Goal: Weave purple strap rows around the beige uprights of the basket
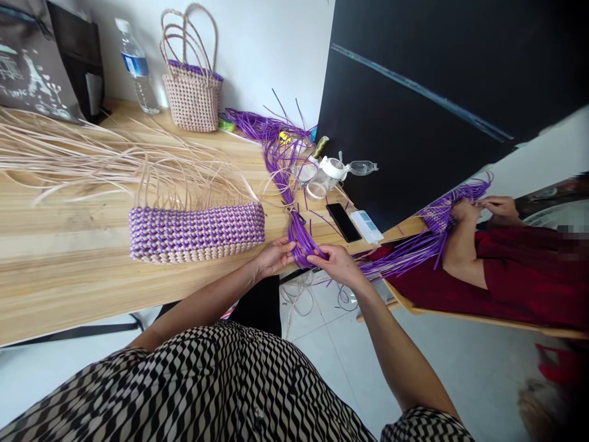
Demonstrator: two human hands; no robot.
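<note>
In the head view, a clear cup [317, 184] with a white top is beyond the fingers of your right hand [339, 264]; its contents cannot be made out. Well beyond the fingers of your left hand [272, 258] are a bottle [138, 70] and a handled basket [192, 101], purple at its opening, its inside hidden. Just left of those fingers, a purple-and-beige basket [197, 233] sits on the table [83, 258], loose strands at its top. The purple strips [300, 238] lie between your hands, thumb and fingers closed on each side of the bundle, running away beyond your fingertips.
</note>
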